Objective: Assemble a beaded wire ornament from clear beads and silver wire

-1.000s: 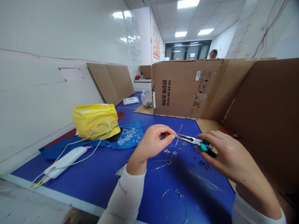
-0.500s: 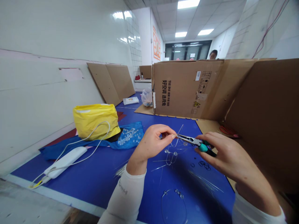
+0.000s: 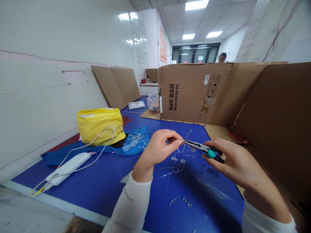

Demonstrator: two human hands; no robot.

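My right hand point(image 3: 225, 155) grips needle-nose pliers point(image 3: 199, 146) by their green and black handles. The jaw tips meet the fingertips of my left hand point(image 3: 165, 144), where a thin wire point(image 3: 189, 133) pokes out. My left thumb and index finger are pinched on that wire; its held end is hidden. Beneath my hands, a bent wire piece with clear beads point(image 3: 182, 160) appears over the blue tabletop point(image 3: 102, 176); whether it hangs from the wire or lies on the table I cannot tell. Lower down lies a wire loop with clear beads point(image 3: 187, 202).
Clear beads point(image 3: 134, 141) lie on a blue cloth beside a yellow bag point(image 3: 100, 126). A white power strip point(image 3: 68, 168) with its cable is at left. Black rings point(image 3: 213, 172) and loose wires point(image 3: 216, 190) lie at right. A large cardboard box point(image 3: 191, 94) stands behind.
Almost nothing differs. The pliers' handles look squeezed very slightly closer, while both hands keep their places.
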